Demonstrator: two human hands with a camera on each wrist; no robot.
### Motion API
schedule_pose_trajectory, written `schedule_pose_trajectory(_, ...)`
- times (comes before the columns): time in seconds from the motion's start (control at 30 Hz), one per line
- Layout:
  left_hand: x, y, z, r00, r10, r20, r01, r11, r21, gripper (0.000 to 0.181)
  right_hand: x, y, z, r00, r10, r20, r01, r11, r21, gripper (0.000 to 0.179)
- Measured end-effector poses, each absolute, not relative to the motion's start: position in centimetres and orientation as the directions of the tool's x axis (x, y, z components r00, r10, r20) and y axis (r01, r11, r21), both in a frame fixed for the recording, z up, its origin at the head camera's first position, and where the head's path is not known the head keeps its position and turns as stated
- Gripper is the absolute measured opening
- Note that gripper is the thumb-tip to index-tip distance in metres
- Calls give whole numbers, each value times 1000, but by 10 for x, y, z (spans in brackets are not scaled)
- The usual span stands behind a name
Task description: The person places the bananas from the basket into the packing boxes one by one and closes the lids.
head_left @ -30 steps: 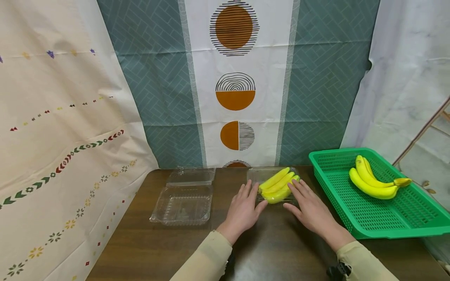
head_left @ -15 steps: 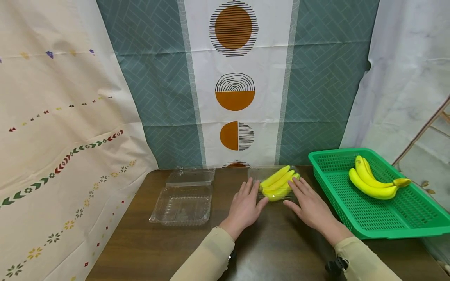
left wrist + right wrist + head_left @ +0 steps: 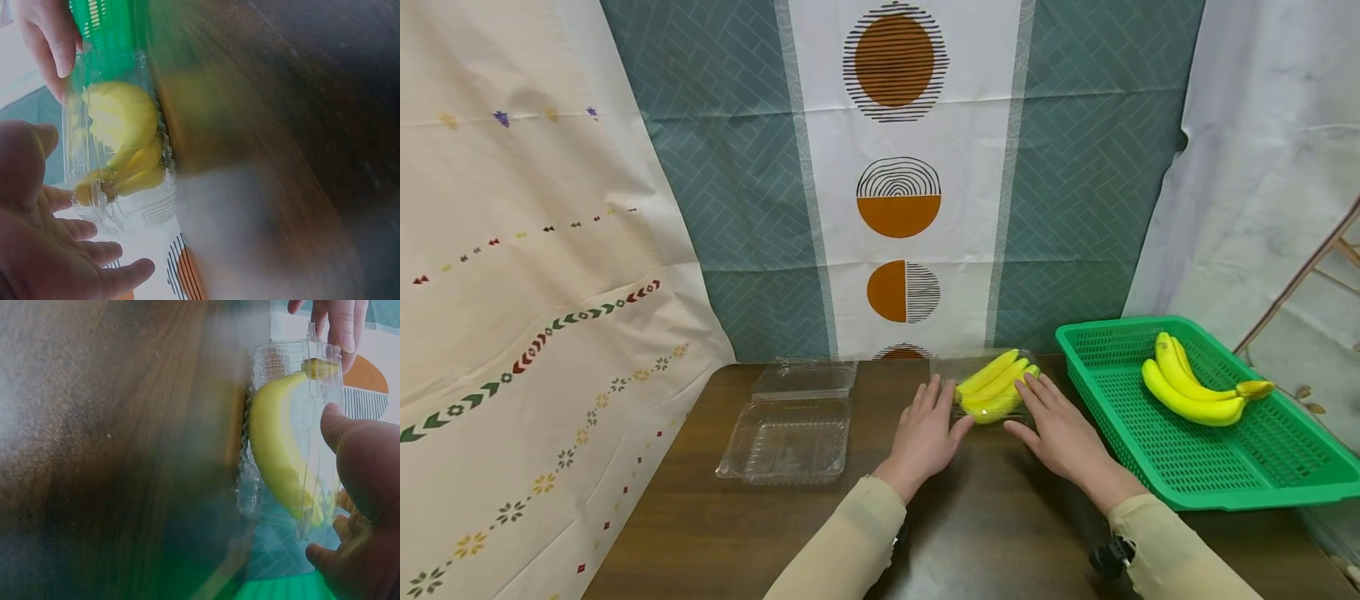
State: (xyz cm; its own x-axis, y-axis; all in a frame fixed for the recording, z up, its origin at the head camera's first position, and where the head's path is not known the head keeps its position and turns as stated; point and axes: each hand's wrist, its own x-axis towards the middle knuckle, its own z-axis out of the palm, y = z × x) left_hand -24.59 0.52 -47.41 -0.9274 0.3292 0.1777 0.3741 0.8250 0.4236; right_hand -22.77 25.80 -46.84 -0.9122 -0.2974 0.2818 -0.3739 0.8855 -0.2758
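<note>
A bunch of yellow bananas (image 3: 992,390) lies inside a transparent plastic clamshell box (image 3: 269,359) at the back of the table. Its lid is down over the fruit. My left hand (image 3: 921,437) is at the box's left side, fingers extended, with a fingertip at the box's corner in the left wrist view. On the opposite side my right hand (image 3: 1063,437) has its fingers straight along the box's right edge. Both thumbs point inward near the box's front. Neither hand curls round it. Exact contact of each finger is hard to tell.
A second transparent clamshell box (image 3: 797,442) lies on the left with its lid folded back. To the right stands a green perforated basket (image 3: 1093,392) with another banana bunch (image 3: 1198,404). Patterned cloth (image 3: 760,208) hangs right behind the brown table (image 3: 700,533).
The box with the bananas has slid slightly away, toward the back cloth. Both hands have stayed beside it with fingers straight. The basket and the second box have not moved.
</note>
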Motion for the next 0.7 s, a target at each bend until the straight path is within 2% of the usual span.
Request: schedule_pose_trajectory(0.7, -261, 14, -478, -934, 316, 169, 358, 843, 401, 74, -240, 264, -473, -907, -298, 297, -378, 886, -267, 81)
